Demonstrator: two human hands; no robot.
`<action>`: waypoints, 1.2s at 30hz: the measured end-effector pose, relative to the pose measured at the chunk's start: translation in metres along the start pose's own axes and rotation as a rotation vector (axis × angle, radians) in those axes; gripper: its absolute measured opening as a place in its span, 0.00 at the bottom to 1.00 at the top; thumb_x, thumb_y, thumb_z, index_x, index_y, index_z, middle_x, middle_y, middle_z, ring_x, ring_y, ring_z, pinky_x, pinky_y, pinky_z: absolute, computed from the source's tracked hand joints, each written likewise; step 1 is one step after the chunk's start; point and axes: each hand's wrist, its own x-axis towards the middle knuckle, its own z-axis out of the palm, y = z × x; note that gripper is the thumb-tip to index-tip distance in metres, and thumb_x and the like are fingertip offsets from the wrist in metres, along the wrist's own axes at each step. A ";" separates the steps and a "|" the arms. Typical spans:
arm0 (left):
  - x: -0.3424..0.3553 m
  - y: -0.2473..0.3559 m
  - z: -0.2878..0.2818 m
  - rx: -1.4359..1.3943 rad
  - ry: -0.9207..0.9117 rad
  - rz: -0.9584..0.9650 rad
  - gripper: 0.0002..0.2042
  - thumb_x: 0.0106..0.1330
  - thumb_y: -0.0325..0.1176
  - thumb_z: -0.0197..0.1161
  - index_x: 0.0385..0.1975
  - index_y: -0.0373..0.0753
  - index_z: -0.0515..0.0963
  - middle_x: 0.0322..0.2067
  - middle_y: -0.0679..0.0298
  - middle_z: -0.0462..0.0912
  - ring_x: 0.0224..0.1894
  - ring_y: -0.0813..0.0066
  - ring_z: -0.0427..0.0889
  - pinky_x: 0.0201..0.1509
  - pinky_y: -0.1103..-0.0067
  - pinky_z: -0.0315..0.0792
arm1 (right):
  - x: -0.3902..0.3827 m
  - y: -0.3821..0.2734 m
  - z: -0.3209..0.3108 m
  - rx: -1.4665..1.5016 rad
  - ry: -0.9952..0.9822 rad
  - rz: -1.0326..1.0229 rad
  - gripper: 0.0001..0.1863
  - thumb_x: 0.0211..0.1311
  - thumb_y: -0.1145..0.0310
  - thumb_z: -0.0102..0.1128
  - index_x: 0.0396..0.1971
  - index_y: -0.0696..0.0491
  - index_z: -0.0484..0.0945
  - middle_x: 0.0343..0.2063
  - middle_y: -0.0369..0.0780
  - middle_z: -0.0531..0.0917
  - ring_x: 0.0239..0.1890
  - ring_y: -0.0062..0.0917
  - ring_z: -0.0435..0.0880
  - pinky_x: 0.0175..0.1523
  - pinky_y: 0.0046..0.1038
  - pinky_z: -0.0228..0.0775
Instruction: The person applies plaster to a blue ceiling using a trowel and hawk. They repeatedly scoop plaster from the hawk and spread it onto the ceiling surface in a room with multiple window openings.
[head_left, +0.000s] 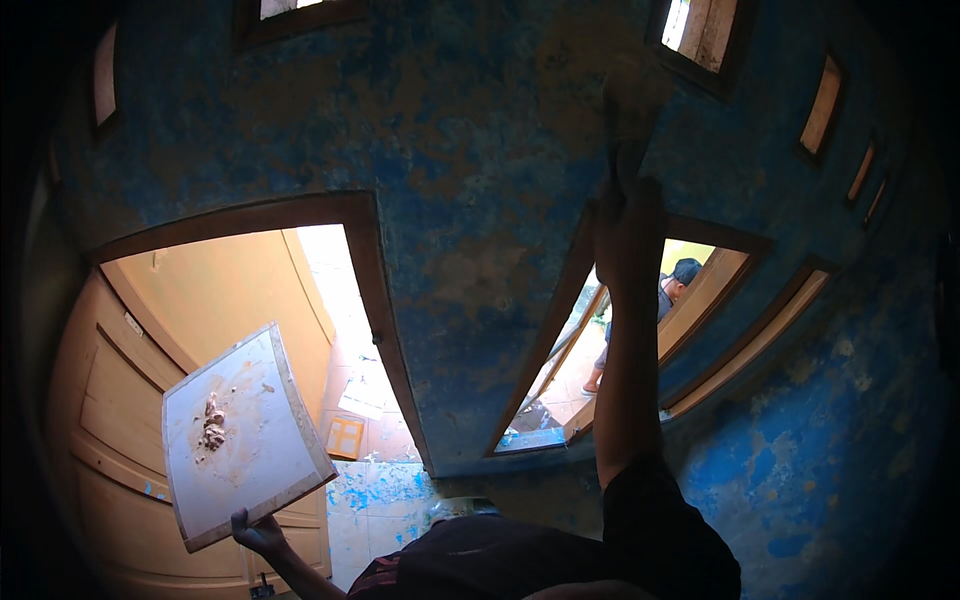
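Observation:
My left hand (258,533) grips the lower edge of a white, framed flat board (250,400), tilted at the lower left. A small lump of brownish putty (212,425) sits on the board, with smears and crumbs around it. Raised high, my right hand (628,205) is closed around a dark scraper (626,155) at the upper wall. The scraper's blade blends into the shadow, so its edge and exact contact with the wall are hard to make out. Patchy blue and brown paint covers the wall (480,270) around it.
A wooden door (110,390) stands by an open doorway frame (360,215) on the left. Beyond the window frame (720,232) at the right, another person (668,295) is outside. Small vent openings (820,105) line the upper wall. Blue paint flakes lie on the tiled floor (375,500).

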 end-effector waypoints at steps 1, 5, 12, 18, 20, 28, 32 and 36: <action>0.003 0.000 -0.002 -0.008 -0.007 -0.009 0.24 0.41 0.27 0.48 0.44 0.29 0.59 0.40 0.52 0.65 0.44 0.62 0.65 0.47 0.69 0.64 | -0.005 0.000 -0.008 0.049 -0.043 -0.028 0.15 0.51 0.66 0.47 0.37 0.59 0.68 0.26 0.50 0.70 0.30 0.42 0.69 0.34 0.33 0.60; 0.003 0.001 -0.007 -0.024 -0.039 -0.013 0.24 0.41 0.27 0.48 0.43 0.28 0.59 0.39 0.53 0.66 0.43 0.63 0.66 0.47 0.70 0.64 | -0.015 0.000 -0.041 0.139 -0.180 -0.009 0.17 0.52 0.64 0.47 0.37 0.62 0.67 0.28 0.50 0.71 0.33 0.42 0.70 0.37 0.32 0.60; 0.009 0.002 -0.017 -0.007 -0.059 -0.040 0.23 0.41 0.26 0.48 0.42 0.29 0.60 0.37 0.54 0.67 0.42 0.63 0.67 0.46 0.71 0.65 | 0.025 -0.018 -0.067 -0.025 -0.012 -0.334 0.19 0.55 0.59 0.42 0.31 0.62 0.68 0.28 0.50 0.72 0.33 0.39 0.72 0.40 0.32 0.61; 0.012 0.006 -0.022 -0.046 -0.093 -0.076 0.24 0.41 0.25 0.47 0.44 0.29 0.58 0.40 0.52 0.66 0.44 0.61 0.65 0.47 0.69 0.64 | 0.024 -0.024 -0.059 -0.297 -0.176 -0.295 0.16 0.54 0.62 0.43 0.32 0.61 0.68 0.27 0.50 0.71 0.34 0.41 0.71 0.40 0.35 0.62; 0.019 0.005 -0.032 -0.079 -0.088 -0.095 0.26 0.42 0.25 0.46 0.47 0.30 0.55 0.43 0.50 0.63 0.48 0.57 0.62 0.51 0.65 0.60 | 0.011 -0.026 -0.061 -0.318 -0.240 -0.268 0.16 0.54 0.62 0.43 0.33 0.61 0.67 0.27 0.50 0.70 0.35 0.41 0.70 0.40 0.35 0.62; 0.017 0.004 -0.026 -0.050 -0.094 -0.060 0.26 0.41 0.25 0.47 0.46 0.30 0.56 0.42 0.52 0.64 0.46 0.59 0.63 0.51 0.66 0.60 | -0.003 -0.021 -0.082 -0.209 -0.273 -0.197 0.17 0.52 0.61 0.45 0.34 0.62 0.66 0.29 0.51 0.70 0.35 0.42 0.70 0.38 0.34 0.62; 0.012 0.004 -0.020 -0.022 -0.068 -0.017 0.26 0.41 0.25 0.47 0.47 0.30 0.55 0.44 0.51 0.63 0.48 0.58 0.62 0.52 0.65 0.59 | 0.026 -0.022 -0.073 -0.456 -0.158 -0.588 0.13 0.49 0.68 0.47 0.30 0.62 0.66 0.28 0.51 0.71 0.33 0.42 0.71 0.37 0.33 0.63; 0.018 0.004 -0.026 -0.033 -0.102 -0.047 0.26 0.41 0.25 0.47 0.46 0.30 0.55 0.43 0.52 0.63 0.47 0.58 0.62 0.51 0.66 0.59 | 0.018 -0.022 -0.038 -0.287 -0.209 -0.265 0.10 0.44 0.73 0.48 0.27 0.62 0.66 0.27 0.52 0.70 0.31 0.42 0.72 0.37 0.33 0.64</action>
